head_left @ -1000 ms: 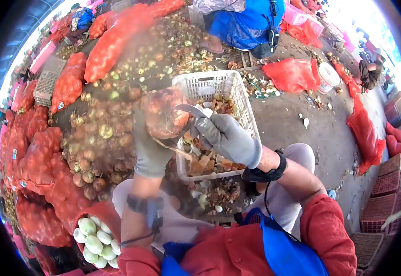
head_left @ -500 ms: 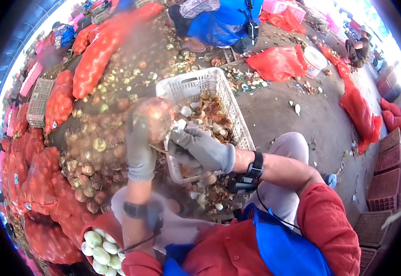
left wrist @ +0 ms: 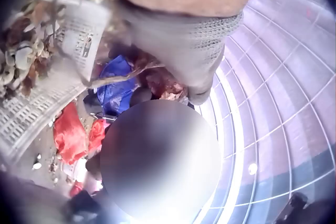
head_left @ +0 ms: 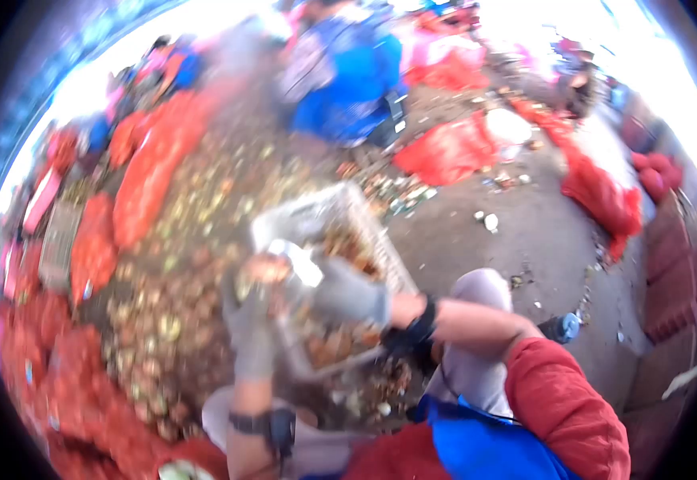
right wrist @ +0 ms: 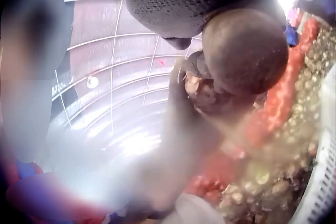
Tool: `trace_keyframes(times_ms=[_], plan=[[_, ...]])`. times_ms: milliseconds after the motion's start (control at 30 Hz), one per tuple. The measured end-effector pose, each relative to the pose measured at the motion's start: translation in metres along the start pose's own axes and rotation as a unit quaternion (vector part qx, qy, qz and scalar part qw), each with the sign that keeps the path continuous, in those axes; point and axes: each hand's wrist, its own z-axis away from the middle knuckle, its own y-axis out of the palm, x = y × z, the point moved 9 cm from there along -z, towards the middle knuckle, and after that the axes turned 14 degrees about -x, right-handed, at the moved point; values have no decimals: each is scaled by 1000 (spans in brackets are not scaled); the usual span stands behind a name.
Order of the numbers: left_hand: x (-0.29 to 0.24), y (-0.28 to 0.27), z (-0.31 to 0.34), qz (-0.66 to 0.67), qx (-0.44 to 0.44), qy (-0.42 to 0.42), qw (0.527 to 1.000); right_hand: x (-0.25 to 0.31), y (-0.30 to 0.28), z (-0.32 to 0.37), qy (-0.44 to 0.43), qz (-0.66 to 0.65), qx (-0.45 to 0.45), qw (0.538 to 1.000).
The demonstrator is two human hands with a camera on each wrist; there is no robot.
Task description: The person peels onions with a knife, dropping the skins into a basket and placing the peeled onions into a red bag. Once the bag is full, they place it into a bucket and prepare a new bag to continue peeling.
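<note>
Blur softens the head view. My gloved left hand [head_left: 251,324] grips a large brown-skinned onion [head_left: 268,269] from below and behind, over the near left edge of a white slatted crate [head_left: 392,258]. A dry stalk [left wrist: 126,78] trails off the onion in the left wrist view. Close on its right is my gloved right hand [head_left: 348,294], fingers curled round the handle of a small knife; the blade [head_left: 305,266] is a bright glare beside the onion. In the right wrist view the onion [right wrist: 202,91] is partly hidden behind fingers.
Onion skins [head_left: 350,246] lie inside the crate. Many loose onions [head_left: 168,320] cover the floor on the left, beside full red mesh sacks [head_left: 68,376]. A person in blue [head_left: 340,88] is ahead; red netting [head_left: 448,150] and stacked crates [head_left: 668,280] are on the right.
The head view has swung, so sacks and crate shift left and downward in it. The knife blade, across the onion's right side earlier, now shows as glare. Both hands keep their hold.
</note>
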Motion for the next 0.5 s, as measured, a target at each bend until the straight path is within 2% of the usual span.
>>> trace_keyframes(times_ms=[33, 100, 133, 167, 200, 233, 300, 367, 400, 433, 467, 500], plan=[[-20, 18, 15, -47, 17, 39, 998, -6, 3, -3, -21, -20, 8, 1000], [-34, 30, 13, -151, 135, 194, 960, -12, 11, -10, -34, -62, 25, 997], [-41, 40, 19, -144, 151, 199, 957, -14, 10, -12, -22, -81, 30, 996], [-48, 42, 24, -27, 144, 120, 982, -4, 6, -8, 29, -90, 36, 995], [-47, 40, 27, 88, 129, 35, 987, 8, 2, -2, 79, -100, 40, 991], [-41, 29, 19, 91, 132, 35, 986, 8, 2, -9, 57, -106, 63, 991], [-29, 11, 4, -22, 136, 63, 989, 17, 4, -8, 34, -109, 86, 990], [-30, 13, 6, -110, 145, 87, 979, 35, 2, -4, -33, -93, 78, 992], [-26, 22, 19, 19, 202, 1, 979, 30, -7, -15, -97, -43, 54, 993], [-23, 32, 29, 146, 255, -87, 952, 24, -17, -25, -158, 8, 24, 987], [-21, 33, 29, 147, 255, -89, 951, 32, -23, -35, -238, 89, -37, 966], [-23, 32, 24, 71, 244, -14, 967, 22, -30, -38, -228, 167, -66, 957]])
